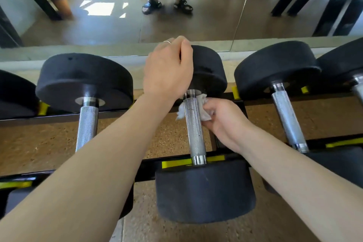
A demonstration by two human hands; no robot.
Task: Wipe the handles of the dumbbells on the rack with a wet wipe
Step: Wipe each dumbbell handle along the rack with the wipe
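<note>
No text, number, brand or sign can be read anywhere. The black dumbbell heads [205, 190] show no weight markings, and the yellow strips [176, 163] on the rack are plain.

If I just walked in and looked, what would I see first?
Two bare arms reaching to the middle dumbbell on the rack. The right hand presses a white wet wipe against the far end of its silver handle, while the left hand rests on the far black weight. More dumbbells sit beside it.
</note>
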